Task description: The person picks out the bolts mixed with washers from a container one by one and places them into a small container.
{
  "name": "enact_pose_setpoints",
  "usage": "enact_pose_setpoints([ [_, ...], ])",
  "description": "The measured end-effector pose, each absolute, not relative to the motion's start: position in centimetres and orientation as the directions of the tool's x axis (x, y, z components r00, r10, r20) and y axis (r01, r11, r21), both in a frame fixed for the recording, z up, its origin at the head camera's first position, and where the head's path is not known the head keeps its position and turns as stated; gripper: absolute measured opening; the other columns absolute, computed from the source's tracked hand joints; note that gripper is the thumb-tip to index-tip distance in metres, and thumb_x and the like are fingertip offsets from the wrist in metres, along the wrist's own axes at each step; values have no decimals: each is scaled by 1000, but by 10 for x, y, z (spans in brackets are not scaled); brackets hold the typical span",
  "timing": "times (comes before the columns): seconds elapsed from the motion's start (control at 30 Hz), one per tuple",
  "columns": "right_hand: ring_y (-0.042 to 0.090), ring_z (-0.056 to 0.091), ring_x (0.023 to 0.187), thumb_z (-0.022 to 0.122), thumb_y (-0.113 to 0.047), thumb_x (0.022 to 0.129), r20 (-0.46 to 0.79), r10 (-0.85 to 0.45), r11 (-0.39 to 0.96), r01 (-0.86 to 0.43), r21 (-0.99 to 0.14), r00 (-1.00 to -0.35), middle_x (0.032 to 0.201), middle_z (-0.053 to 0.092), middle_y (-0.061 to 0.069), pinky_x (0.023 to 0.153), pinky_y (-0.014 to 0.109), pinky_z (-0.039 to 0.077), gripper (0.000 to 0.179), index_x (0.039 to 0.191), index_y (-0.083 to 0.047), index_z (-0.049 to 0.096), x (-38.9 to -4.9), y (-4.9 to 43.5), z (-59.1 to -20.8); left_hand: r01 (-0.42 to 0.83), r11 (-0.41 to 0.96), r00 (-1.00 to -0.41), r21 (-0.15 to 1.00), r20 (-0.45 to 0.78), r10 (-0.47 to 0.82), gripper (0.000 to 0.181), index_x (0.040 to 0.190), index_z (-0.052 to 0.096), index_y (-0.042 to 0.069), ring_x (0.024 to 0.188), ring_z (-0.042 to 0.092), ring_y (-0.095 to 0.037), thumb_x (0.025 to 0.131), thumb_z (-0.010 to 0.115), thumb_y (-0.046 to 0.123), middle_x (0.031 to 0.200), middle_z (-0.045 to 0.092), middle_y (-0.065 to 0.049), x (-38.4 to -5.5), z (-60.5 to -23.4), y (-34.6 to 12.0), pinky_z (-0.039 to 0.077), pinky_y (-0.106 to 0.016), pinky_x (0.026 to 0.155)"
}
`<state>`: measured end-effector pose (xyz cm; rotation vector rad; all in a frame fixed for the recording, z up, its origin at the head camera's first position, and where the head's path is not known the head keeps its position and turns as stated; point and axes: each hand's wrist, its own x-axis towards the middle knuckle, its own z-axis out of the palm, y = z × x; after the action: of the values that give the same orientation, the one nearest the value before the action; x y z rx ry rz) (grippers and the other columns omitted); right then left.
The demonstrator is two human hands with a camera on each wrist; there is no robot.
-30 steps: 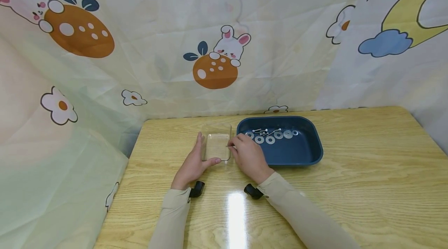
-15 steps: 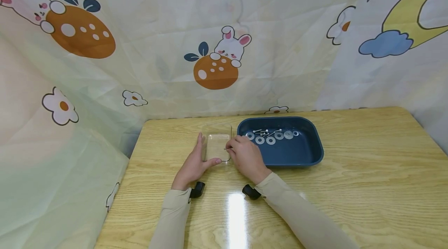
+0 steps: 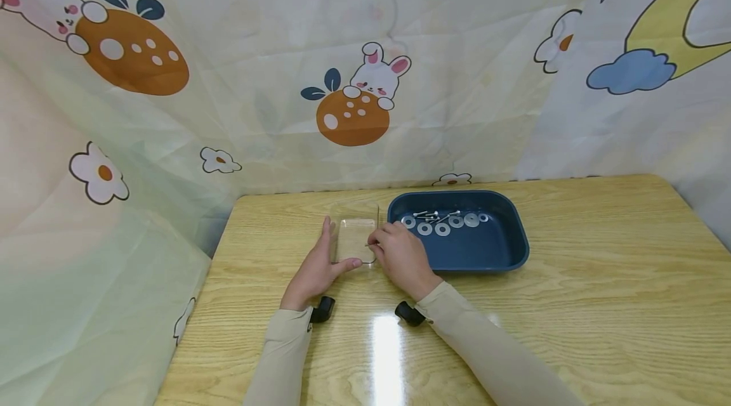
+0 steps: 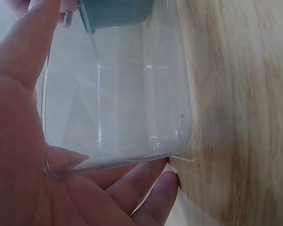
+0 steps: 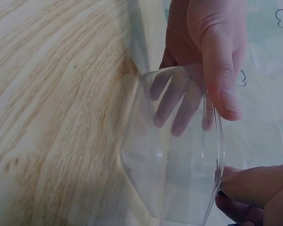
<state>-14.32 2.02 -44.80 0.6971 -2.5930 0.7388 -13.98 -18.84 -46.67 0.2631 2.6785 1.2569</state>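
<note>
A clear plastic box stands on the table left of the blue tray. My left hand grips it at its near left corner, thumb along the near wall and fingers along the left side. Through the clear wall, the right wrist view shows those fingers behind it. At the box's right rim, my right hand pinches a small metal screw between thumb and fingertips. Its threaded end shows at the top of the left wrist view, while its head is hidden by the fingers.
The blue tray stands right of the box, partly behind my right hand. Several screws and several flat washers lie in its far left part. A patterned cloth hangs behind the table.
My right hand has shifted slightly left and toward me with the screw, whose tip now reaches further over the box. My left hand has stayed on the box.
</note>
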Motion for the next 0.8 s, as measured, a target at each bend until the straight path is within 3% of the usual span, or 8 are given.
enact_pose_setpoints([
  [0.3, 17, 57, 80, 81, -14, 87, 469, -353, 731, -551, -402, -810, 92, 70, -1, 65, 30, 51, 5, 89, -15, 76, -142, 20, -451, 80, 621, -971, 779, -80, 225, 117, 161, -10, 9, 150, 21, -35, 89, 77, 39, 167, 13, -15, -140, -467, -188, 27, -55, 116],
  [0.8, 17, 57, 80, 80, -15, 88, 490, -323, 716, -548, -433, -810, 90, 69, -1, 65, 30, 50, 5, 90, -15, 75, -142, 23, -452, 91, 632, -971, 769, -71, 227, 118, 161, -10, 7, 148, 25, -38, 88, 77, 41, 167, 13, -16, -141, -467, -187, 30, -55, 114],
])
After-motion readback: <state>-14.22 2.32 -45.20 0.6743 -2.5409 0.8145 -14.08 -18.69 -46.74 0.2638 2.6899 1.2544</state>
